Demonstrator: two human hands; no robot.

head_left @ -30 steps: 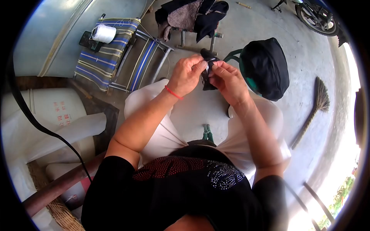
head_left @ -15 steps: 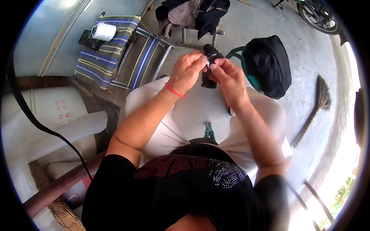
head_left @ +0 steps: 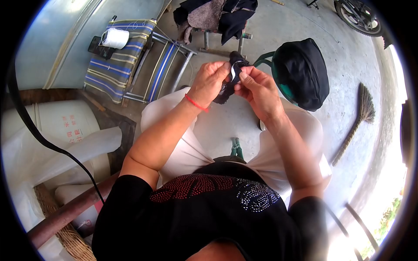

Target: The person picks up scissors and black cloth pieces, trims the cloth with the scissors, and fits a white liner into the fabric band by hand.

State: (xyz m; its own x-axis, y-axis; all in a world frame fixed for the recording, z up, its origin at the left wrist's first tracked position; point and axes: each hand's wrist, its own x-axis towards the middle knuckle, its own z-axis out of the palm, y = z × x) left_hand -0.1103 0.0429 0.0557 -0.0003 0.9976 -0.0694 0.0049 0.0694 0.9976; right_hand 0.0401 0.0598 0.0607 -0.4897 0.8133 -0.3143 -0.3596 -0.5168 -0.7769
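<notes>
Between my two hands, above my lap, is a piece of black cloth (head_left: 225,92) with a ruffled edge and a white strip along its middle. My left hand (head_left: 210,82), with a red string at the wrist, pinches the cloth's left side between thumb and fingers. On the other side, the thumb and fingers of my right hand (head_left: 261,90) close on it beside the white strip. Just beyond my right knee sits a rounded black cloth bundle or bag (head_left: 300,74) with green lining and a green strap.
A striped folding chair (head_left: 111,71) at the left holds a white thread spool (head_left: 116,38) and a dark phone-like object (head_left: 101,48). Dark garments (head_left: 213,17) lie on a stand ahead. At the right are a broom (head_left: 359,115) and a bike wheel (head_left: 357,17). A white barrel (head_left: 56,117) stands left.
The black cloth has been turned and spread between my hands, so more of its white strip and ruffled edge shows. Both hands keep hold of it in nearly the same place.
</notes>
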